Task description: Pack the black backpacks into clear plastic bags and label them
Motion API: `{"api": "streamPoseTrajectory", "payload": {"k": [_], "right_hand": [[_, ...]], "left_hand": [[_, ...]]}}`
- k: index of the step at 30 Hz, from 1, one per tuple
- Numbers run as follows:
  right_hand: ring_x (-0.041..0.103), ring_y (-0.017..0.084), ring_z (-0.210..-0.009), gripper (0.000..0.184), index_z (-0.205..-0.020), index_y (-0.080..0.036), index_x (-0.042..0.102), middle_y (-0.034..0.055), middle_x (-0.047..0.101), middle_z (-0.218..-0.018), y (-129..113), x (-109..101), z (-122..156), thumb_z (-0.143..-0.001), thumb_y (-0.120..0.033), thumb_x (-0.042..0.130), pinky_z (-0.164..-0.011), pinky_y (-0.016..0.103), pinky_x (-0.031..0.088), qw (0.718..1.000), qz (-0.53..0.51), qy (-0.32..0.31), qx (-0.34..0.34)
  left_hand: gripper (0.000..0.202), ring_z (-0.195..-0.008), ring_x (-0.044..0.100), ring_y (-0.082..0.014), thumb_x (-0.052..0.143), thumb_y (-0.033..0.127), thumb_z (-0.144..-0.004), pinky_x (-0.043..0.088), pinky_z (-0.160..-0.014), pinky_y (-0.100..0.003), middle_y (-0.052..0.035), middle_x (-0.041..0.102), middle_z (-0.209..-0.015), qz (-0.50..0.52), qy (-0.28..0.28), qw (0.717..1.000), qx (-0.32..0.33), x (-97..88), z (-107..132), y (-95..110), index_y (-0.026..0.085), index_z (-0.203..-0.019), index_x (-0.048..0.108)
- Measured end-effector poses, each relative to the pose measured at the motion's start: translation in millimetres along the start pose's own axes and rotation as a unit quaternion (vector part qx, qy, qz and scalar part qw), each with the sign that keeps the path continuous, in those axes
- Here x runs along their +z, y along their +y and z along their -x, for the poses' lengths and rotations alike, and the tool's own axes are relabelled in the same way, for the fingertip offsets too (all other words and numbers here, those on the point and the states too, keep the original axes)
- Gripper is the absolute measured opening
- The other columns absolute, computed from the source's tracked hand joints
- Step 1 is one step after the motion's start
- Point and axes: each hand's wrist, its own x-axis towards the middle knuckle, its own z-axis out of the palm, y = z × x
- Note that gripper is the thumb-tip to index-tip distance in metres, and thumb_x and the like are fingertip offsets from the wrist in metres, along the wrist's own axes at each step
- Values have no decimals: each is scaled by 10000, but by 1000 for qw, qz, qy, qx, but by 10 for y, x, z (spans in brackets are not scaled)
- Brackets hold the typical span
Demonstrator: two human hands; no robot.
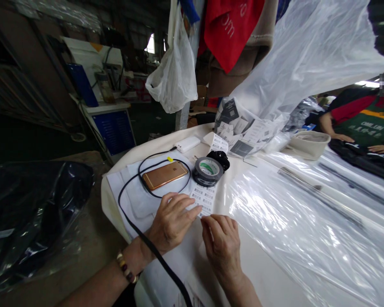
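A strip of white barcode labels (204,197) lies on the table in front of me. My left hand (174,224), a beaded bracelet on its wrist, reaches over the strip's left side with fingers stretched and spread. At the strip's near end, my right hand (223,245) has thumb and forefinger pinched together on its edge; whether one label is lifted there is too small to see. Just beyond the hands stand a roll of dark tape (208,171) and a gold phone (165,175) lying face down. A black cord (128,213) loops round the phone and passes over my left wrist.
A white power bank (187,144) lies behind the phone. Clear plastic sheeting (275,204) covers the table's right side. A clear bag of printed tags (249,132) and a beige fabric container (309,144) stand farther back. Another person's hand (342,137) rests on dark fabric at right.
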Motion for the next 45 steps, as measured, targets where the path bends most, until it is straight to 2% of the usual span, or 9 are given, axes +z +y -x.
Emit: {"api": "streamPoseTrajectory", "payload": {"k": [9,25,28,30,32,35,39,42,45], "right_hand": [[500,137,-709,128,-922,-173,580,21,596,-782,41,-17,45,-861,-115,484,-663,290,357,1000,8,12,-9],[506,131,-679,108,-861,-184,588,15,598,-748,61,3,104,-844,-110,511,-644,283,369,1000,-10,8,-11],[501,142,-686,104,-844,-183,584,21,590,-740,95,-31,104,-849,-117,504,-637,290,369,1000,0,17,8],[508,142,-691,101,-857,-183,586,22,592,-752,95,-46,84,-851,-123,505,-628,286,371,1000,-4,16,5],[519,139,-691,108,-888,-185,587,22,595,-764,76,-51,58,-856,-130,500,-622,281,381,1000,-14,21,10],[537,134,-695,103,-907,-191,579,21,600,-773,33,-63,41,-859,-139,504,-620,274,405,999,-38,30,24],[552,143,-693,137,-984,-183,555,18,599,-752,9,-138,50,-850,-181,530,-613,278,431,994,-104,-14,17],[568,174,-791,199,-1053,-184,546,53,614,-853,33,-223,-57,-862,-225,509,-667,309,453,990,-126,-61,14],[551,188,-941,219,-1080,-206,550,70,611,-993,67,-252,-343,-893,-221,437,-800,342,442,978,-157,-135,1]], "left_hand": [[211,-922,555,-168,375,52,-838,338,-928,-392,-41,636,-818,41,-57,997,36,123,-30,56,142,-865,564],[204,-843,587,-147,405,61,-840,354,-887,-383,-12,655,-773,-28,-72,997,-11,-99,95,-256,170,-792,571],[183,-776,598,-150,428,102,-843,418,-798,-345,-13,657,-750,-46,-31,996,-73,-141,116,-327,177,-773,579],[143,-770,606,-151,454,144,-835,466,-741,-310,-26,664,-787,1,-7,985,-172,-136,127,-283,178,-822,592],[136,-776,615,-155,487,177,-801,501,-656,-271,-40,667,-828,103,-6,948,-300,-103,131,-168,174,-884,595],[228,-832,614,-184,555,208,-697,486,-496,-217,-64,661,-902,279,-41,836,-472,-22,118,21,164,-918,583],[238,-557,525,-112,593,307,-631,344,-324,-150,-29,621,-730,425,-83,693,-577,56,87,105,136,-797,597],[224,-440,404,-61,594,348,-613,333,-314,-153,19,526,-578,451,-87,670,-584,57,75,78,126,-648,590],[241,-533,494,-90,609,355,-606,452,-435,-191,8,555,-616,480,-79,662,-569,22,66,59,127,-683,607]]}}
